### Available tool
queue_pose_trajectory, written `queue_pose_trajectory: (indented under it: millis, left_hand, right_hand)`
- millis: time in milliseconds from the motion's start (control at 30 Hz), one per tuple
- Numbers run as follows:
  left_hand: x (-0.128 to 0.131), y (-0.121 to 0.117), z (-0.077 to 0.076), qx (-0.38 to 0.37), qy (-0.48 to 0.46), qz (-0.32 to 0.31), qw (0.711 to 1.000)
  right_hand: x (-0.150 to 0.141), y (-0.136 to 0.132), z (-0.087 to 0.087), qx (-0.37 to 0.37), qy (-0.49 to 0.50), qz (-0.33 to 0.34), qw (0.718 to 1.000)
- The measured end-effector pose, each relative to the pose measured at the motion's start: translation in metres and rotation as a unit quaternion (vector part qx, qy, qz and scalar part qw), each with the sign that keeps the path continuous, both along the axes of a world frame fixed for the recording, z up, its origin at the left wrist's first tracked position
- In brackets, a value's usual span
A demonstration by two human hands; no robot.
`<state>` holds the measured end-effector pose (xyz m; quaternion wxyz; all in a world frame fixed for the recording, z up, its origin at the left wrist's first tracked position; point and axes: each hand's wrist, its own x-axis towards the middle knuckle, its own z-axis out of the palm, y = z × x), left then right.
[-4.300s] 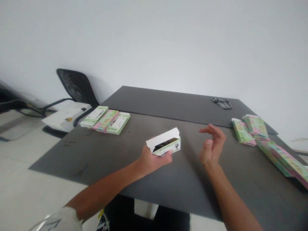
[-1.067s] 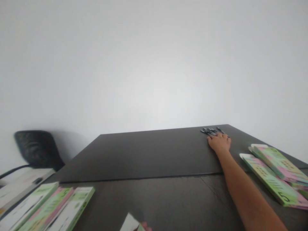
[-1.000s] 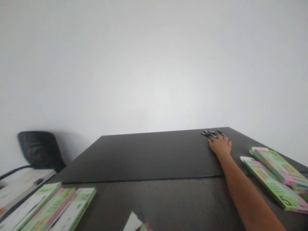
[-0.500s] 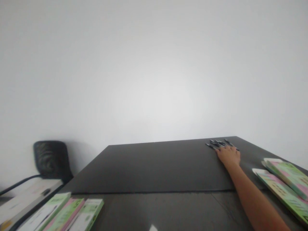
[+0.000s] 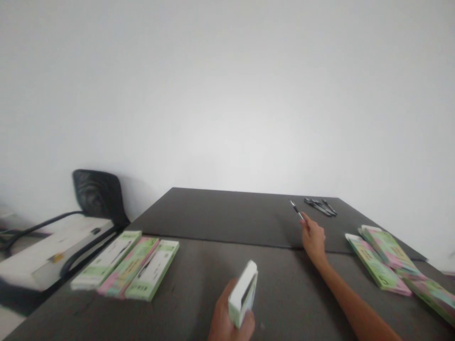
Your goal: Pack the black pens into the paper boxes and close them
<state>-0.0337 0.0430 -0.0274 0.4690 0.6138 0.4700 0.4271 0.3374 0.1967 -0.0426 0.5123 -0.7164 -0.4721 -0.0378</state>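
Low in the middle of the head view, my left hand is closed round a small white and green pen box. A dark opening shows at the box's upper end, and what is inside cannot be made out. My right hand pinches a pen with a dark grip, held slanted above the table, apart from the box. Beyond that hand, several loose pens lie in a small group near the table's far right corner.
Flat green, pink and white boxes lie in a row on the dark table at left. More such boxes are piled at right. A black chair bearing a white carton stands left of the table.
My right hand has lifted a pen from the group and drawn it back toward me. My left hand with the box has come into view as the camera tilted down.
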Motion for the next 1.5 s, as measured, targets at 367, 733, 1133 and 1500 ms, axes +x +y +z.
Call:
queue_pose_trajectory:
  millis: [367,733,1133,1500]
  left_hand:
    - [0.001,-0.001,0.003,0.104,-0.031,-0.086,0.99]
    - [0.006,-0.011,0.005,0.115,-0.016,-0.149,0.982]
    - [0.008,-0.015,0.002,0.094,-0.026,-0.173,0.98]
    - [0.009,-0.028,0.006,0.038,-0.023,-0.201,0.979]
  right_hand:
    - [-0.157,-0.151,0.056,0.152,0.248,0.174,0.941]
    - [-0.213,-0.209,0.087,0.185,0.255,0.332,0.889]
    - [-0.198,-0.213,0.077,0.112,0.087,0.33,0.933]
    - [-0.194,-0.211,0.095,0.143,-0.117,0.279,0.942]
